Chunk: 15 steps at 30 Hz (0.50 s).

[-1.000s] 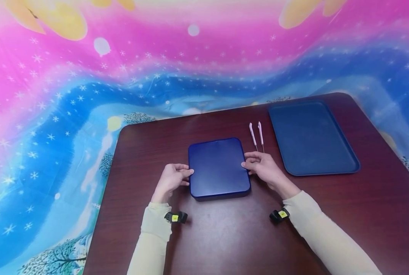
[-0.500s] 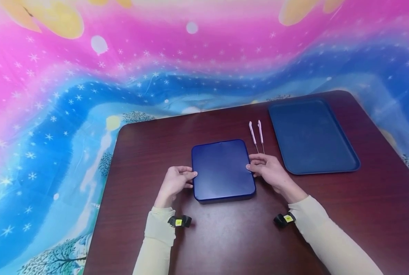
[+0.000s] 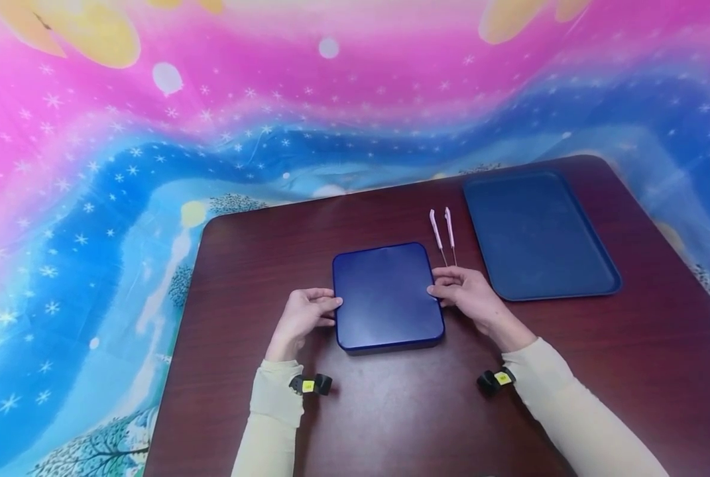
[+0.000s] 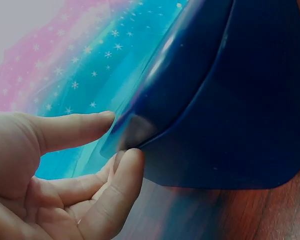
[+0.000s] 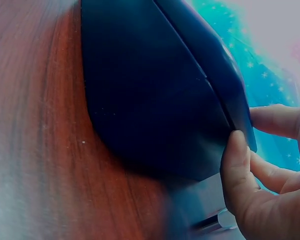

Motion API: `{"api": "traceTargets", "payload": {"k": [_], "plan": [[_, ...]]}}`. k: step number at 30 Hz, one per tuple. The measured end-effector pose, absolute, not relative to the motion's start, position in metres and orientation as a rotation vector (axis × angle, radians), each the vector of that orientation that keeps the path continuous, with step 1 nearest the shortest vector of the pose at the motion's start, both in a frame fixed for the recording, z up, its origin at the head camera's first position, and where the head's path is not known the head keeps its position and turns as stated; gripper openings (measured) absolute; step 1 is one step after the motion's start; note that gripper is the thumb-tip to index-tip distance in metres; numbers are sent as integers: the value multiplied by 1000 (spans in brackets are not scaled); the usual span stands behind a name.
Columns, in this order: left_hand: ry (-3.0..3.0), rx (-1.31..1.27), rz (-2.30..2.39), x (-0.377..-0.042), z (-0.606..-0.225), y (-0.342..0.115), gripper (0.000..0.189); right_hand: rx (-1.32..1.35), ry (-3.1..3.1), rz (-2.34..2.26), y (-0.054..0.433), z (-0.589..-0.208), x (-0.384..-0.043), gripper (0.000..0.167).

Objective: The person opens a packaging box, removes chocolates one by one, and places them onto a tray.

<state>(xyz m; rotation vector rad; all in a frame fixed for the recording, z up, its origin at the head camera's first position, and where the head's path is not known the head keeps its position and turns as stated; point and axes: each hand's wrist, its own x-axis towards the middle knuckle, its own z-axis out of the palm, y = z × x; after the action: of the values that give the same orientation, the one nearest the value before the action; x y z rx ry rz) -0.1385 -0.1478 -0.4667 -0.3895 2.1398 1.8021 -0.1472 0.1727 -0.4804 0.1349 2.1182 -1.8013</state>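
Observation:
A dark blue square box [image 3: 388, 295] with a lid sits on the table in the head view. My left hand [image 3: 307, 315] holds its left side, thumb at the lid's top edge. On the opposite side my right hand [image 3: 467, 298] holds it the same way. In the left wrist view, a finger [image 4: 121, 187] presses near the seam under the lid [image 4: 162, 82], thumb at the upper edge. A fingertip [image 5: 237, 145] lies at the seam in the right wrist view too. Lid and body [image 5: 145, 90] meet at a thin line.
Two slim tools [image 3: 441, 232] with pale pink handles and thin metal shafts lie behind my right hand, their ends partly hidden. A dark blue tray [image 3: 539, 238] stands at the right on the brown table [image 3: 259, 252]. A colourful printed cloth [image 3: 307, 99] hangs behind the table.
Both hands and the box have shifted slightly right and toward me, mostly in the first half second. The lid has stayed on. The tools and tray have not moved on the table.

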Motion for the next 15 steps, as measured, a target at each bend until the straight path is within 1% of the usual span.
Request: {"api": "traceTargets", "payload": {"k": [6,15], "plan": [[2105,-407,1851,-146,-467,-149,39,143,2123,-1772,172,-477,-155,55],[2057,-424,1909,-146,-468,-147,42,127,2089,-1765,173,-474,-158,60]]}}
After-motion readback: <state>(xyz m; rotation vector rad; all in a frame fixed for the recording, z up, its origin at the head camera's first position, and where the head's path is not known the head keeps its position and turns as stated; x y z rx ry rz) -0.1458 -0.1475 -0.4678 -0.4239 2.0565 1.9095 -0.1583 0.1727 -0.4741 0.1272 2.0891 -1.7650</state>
